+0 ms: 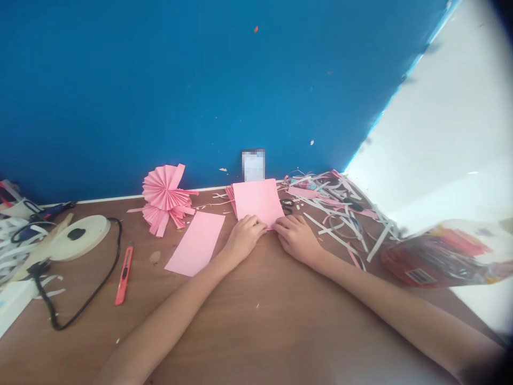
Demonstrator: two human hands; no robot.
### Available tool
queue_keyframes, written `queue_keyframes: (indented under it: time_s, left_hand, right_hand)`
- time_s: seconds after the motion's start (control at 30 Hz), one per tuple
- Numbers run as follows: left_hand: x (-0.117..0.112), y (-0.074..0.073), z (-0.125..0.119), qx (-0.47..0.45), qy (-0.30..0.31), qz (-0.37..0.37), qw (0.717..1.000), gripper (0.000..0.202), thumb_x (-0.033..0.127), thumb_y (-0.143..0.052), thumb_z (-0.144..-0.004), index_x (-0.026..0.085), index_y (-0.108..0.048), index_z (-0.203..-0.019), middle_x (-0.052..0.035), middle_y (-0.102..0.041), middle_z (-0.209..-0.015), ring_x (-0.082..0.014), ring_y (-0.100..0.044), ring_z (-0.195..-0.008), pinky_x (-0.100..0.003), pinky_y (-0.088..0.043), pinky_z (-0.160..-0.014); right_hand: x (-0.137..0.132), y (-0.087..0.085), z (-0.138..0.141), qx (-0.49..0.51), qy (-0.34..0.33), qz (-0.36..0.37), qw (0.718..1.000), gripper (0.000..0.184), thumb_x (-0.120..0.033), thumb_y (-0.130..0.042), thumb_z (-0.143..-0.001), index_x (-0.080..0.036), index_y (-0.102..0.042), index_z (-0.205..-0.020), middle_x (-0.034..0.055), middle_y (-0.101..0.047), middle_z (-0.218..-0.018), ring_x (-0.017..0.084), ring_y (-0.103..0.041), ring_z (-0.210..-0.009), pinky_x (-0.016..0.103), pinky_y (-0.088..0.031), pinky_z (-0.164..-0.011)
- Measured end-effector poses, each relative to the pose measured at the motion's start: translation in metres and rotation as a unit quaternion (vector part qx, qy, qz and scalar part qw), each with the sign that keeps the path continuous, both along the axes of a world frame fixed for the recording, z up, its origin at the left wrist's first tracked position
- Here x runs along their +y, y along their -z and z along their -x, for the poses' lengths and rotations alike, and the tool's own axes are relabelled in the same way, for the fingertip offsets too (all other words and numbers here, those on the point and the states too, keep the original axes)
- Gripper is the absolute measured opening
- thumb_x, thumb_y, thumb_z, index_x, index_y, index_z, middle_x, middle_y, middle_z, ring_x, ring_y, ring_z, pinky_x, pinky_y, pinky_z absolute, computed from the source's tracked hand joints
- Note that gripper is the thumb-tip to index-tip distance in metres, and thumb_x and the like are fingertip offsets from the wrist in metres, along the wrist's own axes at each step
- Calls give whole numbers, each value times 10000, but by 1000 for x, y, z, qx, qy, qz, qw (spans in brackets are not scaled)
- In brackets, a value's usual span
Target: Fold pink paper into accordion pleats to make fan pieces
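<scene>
Both my hands grip the near edge of a pink sheet of paper [258, 200], which tilts up away from me. My left hand [246, 235] pinches the edge at its middle, fingers bent. At the right corner my right hand [296, 235] is closed on the same edge. A narrow fold seems to run between the fingertips, partly covered by them. Behind the sheet, pleated pink paper [230, 197] peeks out on the left. A flat pink sheet [196, 243] lies left of my left hand. Farther left stand pink pleated paper fans [164, 188].
A red box cutter [124, 275] and a black cable [100, 299] lie on the brown table [240, 331]. White and pink paper strips [340, 198] pile up at the right, near a plastic-wrapped package [441, 254]. A phone-like device [253, 164] leans on the blue wall [180, 80].
</scene>
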State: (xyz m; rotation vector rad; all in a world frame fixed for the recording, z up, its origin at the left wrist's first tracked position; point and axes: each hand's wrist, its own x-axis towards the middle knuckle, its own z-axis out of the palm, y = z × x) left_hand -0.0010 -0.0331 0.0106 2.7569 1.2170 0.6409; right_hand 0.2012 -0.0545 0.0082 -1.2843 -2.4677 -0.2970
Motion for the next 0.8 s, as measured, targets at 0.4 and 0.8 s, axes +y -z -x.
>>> queue_keyframes:
  time_s: [0.4,0.8]
  left_hand:
    - [2,2,-1,-30,-6,7,1000,234,307,-436,-967,190,-638,-975,-40,-616,-963,-170,-540,-946,-322,-440,-861]
    - [0,2,2,-19,19,7,1000,256,155,-434,-942,197,-621,-1111,-52,-636,-1075,-188,-541,-1030,-341,-454,-914]
  right_hand:
    - [1,1,-1,11,-35,9,999,259,-153,-436,-928,-202,-627,-1095,79,-608,-1009,198,-474,-900,322,-288,-747]
    - [6,9,-5,66,15,26,997,244,-216,-431,-959,-219,-657,-1052,59,-632,-983,186,-497,-901,308,-305,-750]
